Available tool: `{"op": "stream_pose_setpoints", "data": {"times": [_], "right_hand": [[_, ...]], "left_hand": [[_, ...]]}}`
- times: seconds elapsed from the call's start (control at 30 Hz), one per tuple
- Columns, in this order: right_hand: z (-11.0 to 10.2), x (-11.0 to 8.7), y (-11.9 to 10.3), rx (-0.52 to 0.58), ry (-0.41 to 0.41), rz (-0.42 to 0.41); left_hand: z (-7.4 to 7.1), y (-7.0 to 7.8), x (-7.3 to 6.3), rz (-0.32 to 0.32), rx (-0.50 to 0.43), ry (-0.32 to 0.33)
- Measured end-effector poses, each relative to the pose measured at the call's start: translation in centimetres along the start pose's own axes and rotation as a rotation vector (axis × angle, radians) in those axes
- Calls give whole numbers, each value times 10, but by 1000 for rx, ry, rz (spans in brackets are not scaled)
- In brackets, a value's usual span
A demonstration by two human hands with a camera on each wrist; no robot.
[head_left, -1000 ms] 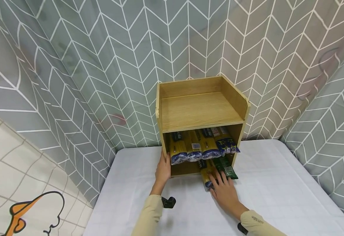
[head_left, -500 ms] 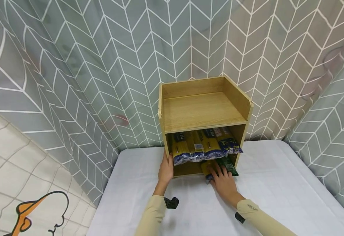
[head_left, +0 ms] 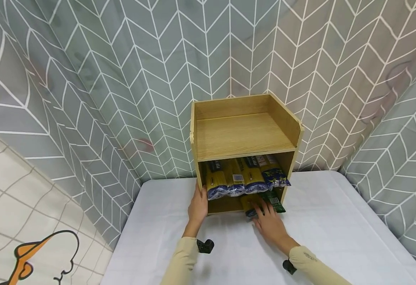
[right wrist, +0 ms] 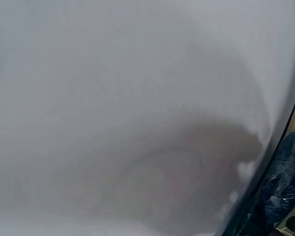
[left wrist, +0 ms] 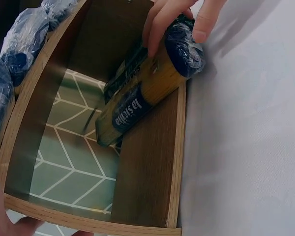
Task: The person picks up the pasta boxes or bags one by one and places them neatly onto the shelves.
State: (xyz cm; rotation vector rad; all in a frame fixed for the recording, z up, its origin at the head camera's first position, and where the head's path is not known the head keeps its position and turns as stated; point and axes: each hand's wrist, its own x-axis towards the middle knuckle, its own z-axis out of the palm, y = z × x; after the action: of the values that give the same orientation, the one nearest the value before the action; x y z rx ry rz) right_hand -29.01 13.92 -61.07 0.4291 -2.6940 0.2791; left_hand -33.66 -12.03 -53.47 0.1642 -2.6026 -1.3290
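A small wooden shelf unit (head_left: 243, 136) stands on the white table. My left hand (head_left: 198, 206) grips the front edge of its left side wall. At the lower compartment, my right hand (head_left: 271, 228) holds the front end of a yellow spaghetti pack (left wrist: 155, 81), fingers over the top and thumb at the blue end. Most of that pack lies inside on the floor board, its crinkled end at the front edge. A green pack (head_left: 274, 201) lies to its right, partly under the fingers. The right wrist view shows mostly white cloth, with the blue wrapper (right wrist: 282, 182) at its right edge.
Several yellow and blue pasta packs (head_left: 252, 176) lie side by side on the middle board, their ends jutting out over the lower compartment. The top tray has raised sides. A patterned curtain (head_left: 165, 79) hangs behind the table (head_left: 336, 221).
The spaghetti pack has slid deeper into the lower compartment, with my right hand following it toward the shelf. My left hand keeps its hold on the side wall.
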Motion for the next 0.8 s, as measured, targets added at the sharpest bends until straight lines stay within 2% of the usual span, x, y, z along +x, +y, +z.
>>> {"op": "stream_pose_setpoints", "data": {"times": [0.17,0.27,0.33,0.47,0.53,0.63,0.73,0.8], "right_hand": [[-10,-9,-5,18,42,-7],[-16,-12,-6,38,59,28],[-20,-12,-5,46,63,47],[-27,-10,-9,67,37,56],[-31,-9,-14,73,19,56],[-39,-8,-23,93,7,48],[-48,-7,-32,115,31,28],[-53,-7,-36,129,62,7]], "left_hand": [[4,-11,-17,5,2,0],[13,-23,-31,45,25,15],[20,-31,-40,65,65,37],[29,-42,-56,109,208,95],[32,-44,-62,166,275,116],[35,-45,-70,295,348,115],[35,-43,-76,428,385,53],[33,-40,-79,482,392,-4]]}}
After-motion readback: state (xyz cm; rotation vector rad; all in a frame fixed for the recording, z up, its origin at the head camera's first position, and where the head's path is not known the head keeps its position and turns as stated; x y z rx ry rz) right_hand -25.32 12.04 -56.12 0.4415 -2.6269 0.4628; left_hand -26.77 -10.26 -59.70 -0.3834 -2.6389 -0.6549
